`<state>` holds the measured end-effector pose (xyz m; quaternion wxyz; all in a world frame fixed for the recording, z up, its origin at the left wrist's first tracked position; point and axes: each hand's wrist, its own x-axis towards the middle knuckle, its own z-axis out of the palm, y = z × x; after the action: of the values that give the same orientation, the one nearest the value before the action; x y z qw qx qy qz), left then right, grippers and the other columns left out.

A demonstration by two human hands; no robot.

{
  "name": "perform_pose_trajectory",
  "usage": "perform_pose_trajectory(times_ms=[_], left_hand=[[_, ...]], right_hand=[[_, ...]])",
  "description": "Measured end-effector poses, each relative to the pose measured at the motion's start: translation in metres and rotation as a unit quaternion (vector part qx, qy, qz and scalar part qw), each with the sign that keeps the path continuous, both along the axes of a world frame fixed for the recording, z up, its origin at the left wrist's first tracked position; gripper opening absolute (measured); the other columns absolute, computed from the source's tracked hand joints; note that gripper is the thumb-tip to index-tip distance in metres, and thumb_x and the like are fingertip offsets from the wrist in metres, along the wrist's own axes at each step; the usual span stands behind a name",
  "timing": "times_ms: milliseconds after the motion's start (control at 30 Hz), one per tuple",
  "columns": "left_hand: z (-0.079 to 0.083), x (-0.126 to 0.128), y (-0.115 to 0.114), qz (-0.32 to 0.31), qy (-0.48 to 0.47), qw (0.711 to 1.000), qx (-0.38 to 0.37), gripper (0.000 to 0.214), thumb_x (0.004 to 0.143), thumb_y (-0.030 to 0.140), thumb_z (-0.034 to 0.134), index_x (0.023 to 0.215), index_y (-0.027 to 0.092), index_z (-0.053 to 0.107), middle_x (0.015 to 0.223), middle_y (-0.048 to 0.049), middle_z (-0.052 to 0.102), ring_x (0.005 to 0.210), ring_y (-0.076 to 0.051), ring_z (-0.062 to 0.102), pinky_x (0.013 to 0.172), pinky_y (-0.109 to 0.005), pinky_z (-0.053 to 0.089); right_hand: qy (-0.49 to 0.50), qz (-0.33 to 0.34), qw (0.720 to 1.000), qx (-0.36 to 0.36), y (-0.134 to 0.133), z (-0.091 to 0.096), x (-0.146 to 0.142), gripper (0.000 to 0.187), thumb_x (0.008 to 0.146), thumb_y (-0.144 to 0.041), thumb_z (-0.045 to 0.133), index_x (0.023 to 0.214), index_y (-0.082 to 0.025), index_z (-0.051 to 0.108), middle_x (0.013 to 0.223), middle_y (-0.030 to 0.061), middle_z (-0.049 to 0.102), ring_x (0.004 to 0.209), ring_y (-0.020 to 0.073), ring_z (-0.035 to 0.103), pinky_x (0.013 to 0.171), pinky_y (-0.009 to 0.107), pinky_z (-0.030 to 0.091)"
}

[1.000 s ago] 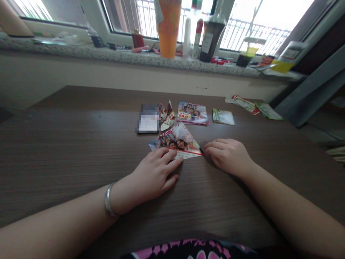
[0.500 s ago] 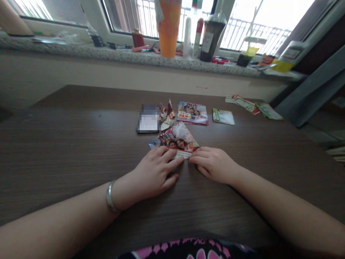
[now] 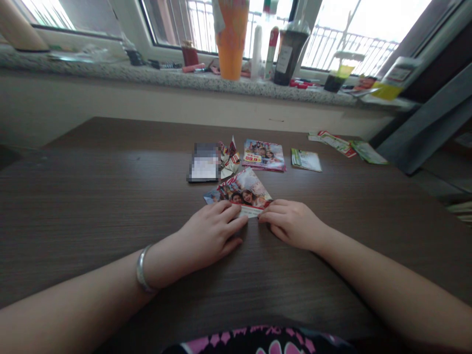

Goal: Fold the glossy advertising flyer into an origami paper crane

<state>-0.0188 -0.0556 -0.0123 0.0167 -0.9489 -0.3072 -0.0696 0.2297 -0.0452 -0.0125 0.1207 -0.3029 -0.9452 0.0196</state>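
Presently pressing down on a folded leaflet (image 3: 248,191) with left hand (image 3: 206,233), palm down, fingers loosely spread across its near left edge and grasping nothing. Touching its right end with the fingertips of right hand (image 3: 289,223), fingers bunched together; cannot tell whether pinching the paper or merely resting on it, with that corner hidden behind the fingers. Have the leaflet lying flat between both hands, around the middle of the wooden desk (image 3: 110,211), printed photo upward, one point toward the far edge. Wearing a silver bangle (image 3: 144,269) on left wrist. Can see, just beyond the leaflet, a pixelated rectangular item (image 3: 203,164) beside a folded paper shape (image 3: 229,161); then, rightward along the far edge, a stack of photo leaflets (image 3: 263,155) and a small green-and-white paper pad (image 3: 307,160). Can see strips of coloured paper (image 3: 336,143) at the far right corner. Can also make out, on a speckled windowsill (image 3: 165,78) past the far edge, an orange cup (image 3: 231,46) and a dark drink cup (image 3: 289,56).
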Motion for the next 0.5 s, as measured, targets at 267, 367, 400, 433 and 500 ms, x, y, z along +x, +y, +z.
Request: perform_pose_trajectory(times_ms=[267,367,400,433,500], left_hand=[[0.012,-0.006,0.002,-0.01,0.026,1.0,-0.01,0.026,0.092,0.029,0.052,0.115,0.019,0.059,0.123,-0.0112,0.059,0.113,-0.026,0.056,0.096,-0.042,0.048],[0.014,-0.01,0.0,-0.013,0.031,0.999,-0.009,0.029,0.093,0.028,0.049,0.12,0.02,0.058,0.124,-0.0105,0.059,0.112,-0.026,0.057,0.096,-0.042,0.048],[0.014,-0.011,0.0,-0.014,0.03,0.999,-0.009,0.029,0.094,0.028,0.048,0.121,0.021,0.057,0.124,-0.0101,0.059,0.112,-0.025,0.058,0.096,-0.042,0.048],[0.013,-0.012,0.0,-0.013,0.028,0.999,-0.01,0.029,0.094,0.028,0.047,0.121,0.022,0.057,0.124,-0.0097,0.06,0.111,-0.025,0.058,0.095,-0.042,0.049],[0.013,-0.014,0.001,-0.012,0.024,1.0,-0.015,0.029,0.094,0.027,0.048,0.121,0.022,0.058,0.124,-0.009,0.06,0.11,-0.025,0.059,0.095,-0.041,0.05]], right_hand=[[0.003,-0.005,1.0,-0.009,0.001,-0.004,0.004,0.023,0.086,-0.013,0.05,0.099,-0.02,0.067,0.096,0.0053,0.07,0.091,0.0181,0.06,0.084,0.031,0.048],[0.003,-0.006,1.0,-0.011,0.001,-0.005,0.006,0.023,0.086,-0.013,0.05,0.1,-0.021,0.066,0.097,0.0048,0.07,0.091,0.0179,0.06,0.084,0.031,0.048],[0.003,-0.006,1.0,-0.012,0.001,-0.005,0.006,0.023,0.086,-0.013,0.05,0.1,-0.021,0.066,0.097,0.0046,0.07,0.091,0.0179,0.06,0.084,0.031,0.048],[0.004,-0.007,1.0,-0.013,0.001,-0.006,0.007,0.023,0.086,-0.013,0.05,0.101,-0.021,0.066,0.097,0.0045,0.07,0.091,0.0179,0.06,0.085,0.031,0.048],[0.006,-0.007,1.0,-0.014,0.001,-0.007,0.007,0.024,0.086,-0.013,0.05,0.101,-0.02,0.067,0.097,0.0046,0.07,0.091,0.0179,0.06,0.085,0.03,0.048]])
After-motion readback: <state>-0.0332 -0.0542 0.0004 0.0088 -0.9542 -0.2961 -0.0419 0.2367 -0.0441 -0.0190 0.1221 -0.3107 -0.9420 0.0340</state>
